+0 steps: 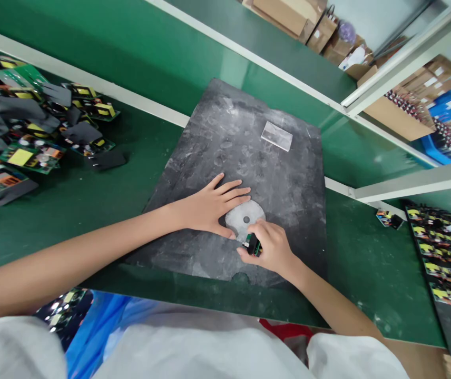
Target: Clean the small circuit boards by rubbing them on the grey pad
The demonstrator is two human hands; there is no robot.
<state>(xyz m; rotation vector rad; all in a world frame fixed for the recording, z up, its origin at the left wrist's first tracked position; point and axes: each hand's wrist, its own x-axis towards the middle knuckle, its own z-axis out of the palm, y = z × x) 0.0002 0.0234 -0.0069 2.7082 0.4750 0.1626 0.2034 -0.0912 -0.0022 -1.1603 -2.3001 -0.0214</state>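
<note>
A dark grey mat, smeared with white, lies on the green bench. A pale round disc with a small centre hole rests on the mat. My left hand lies flat on the mat, fingers spread, thumb and fingertips touching the disc's left edge. My right hand is closed around a small green and black circuit board, pressed against the disc's near edge. A small clear plastic bag lies farther back on the mat.
A heap of green circuit boards and black sheets sits at the left. More boards lie in rows on a dark tray at the right, with one loose part beside it. Cardboard boxes stand behind the white frame.
</note>
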